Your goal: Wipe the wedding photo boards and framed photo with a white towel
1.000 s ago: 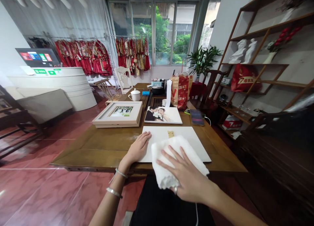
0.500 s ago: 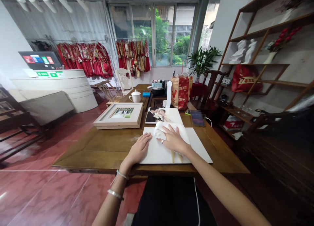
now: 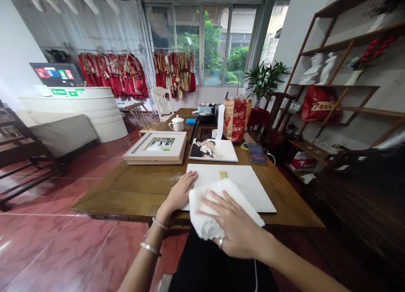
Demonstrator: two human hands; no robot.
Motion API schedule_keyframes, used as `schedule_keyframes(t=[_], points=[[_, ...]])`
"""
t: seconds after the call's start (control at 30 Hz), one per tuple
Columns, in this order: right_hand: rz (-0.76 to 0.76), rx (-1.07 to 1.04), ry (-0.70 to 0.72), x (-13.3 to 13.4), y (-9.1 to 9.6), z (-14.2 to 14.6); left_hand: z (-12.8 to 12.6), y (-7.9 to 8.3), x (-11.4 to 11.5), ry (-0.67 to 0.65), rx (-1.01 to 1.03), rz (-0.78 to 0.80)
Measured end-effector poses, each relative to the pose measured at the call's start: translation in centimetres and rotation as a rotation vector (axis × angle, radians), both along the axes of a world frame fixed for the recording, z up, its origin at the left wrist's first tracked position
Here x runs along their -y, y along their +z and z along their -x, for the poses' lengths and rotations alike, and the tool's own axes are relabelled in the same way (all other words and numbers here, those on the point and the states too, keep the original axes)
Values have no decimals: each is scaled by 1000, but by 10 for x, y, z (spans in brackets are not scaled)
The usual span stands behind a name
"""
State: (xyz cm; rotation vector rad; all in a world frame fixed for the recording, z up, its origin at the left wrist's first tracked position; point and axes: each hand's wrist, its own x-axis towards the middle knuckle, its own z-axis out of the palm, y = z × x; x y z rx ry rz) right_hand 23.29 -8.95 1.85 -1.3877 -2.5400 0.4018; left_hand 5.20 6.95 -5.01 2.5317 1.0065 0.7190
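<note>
A flat white board (image 3: 253, 182) lies at the front of the wooden table. My left hand (image 3: 181, 191) rests on the board's left edge, its fingers stretched out flat. Under my right hand (image 3: 238, 226) is a folded white cloth (image 3: 201, 205), which the hand holds with its fingers spread over the top. The cloth covers the near part of the board and reaches past its front edge. A small tan patch (image 3: 223, 174) shows on the board beyond the cloth. Just behind the board lies a photo panel (image 3: 213, 150) of a couple.
A framed picture (image 3: 155, 147) in a pale wood frame lies on the table (image 3: 145, 190) at the left. Behind it stand a white lidded cup (image 3: 177, 123) and a red paper bag (image 3: 236, 120). A phone (image 3: 257, 153) with a cable lies at the right.
My right hand has drawn the white cloth from the board's far part toward me, over its front edge. The tan patch at the back has come into sight. My left hand stays on the board.
</note>
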Motion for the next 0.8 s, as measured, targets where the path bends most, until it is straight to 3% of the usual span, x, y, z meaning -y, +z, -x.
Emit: schedule_keyframes(t=[0.13,0.3,0.53,0.67,0.8], points=[[-15,-6,-170,-25,-3,-17,-2,1,1,34,-14,-7],[26,-60,-349,-81,-1,-23,-2,2,2,28,-23,-9],[63,-66,-348,-153,11,4,-2,6,3,29,-16,-2],[34,-76,-325,-168,10,24,-3,10,5,20,-28,-23],[-32,-85,-342,-155,6,19,-3,9,5,24,-21,-34]])
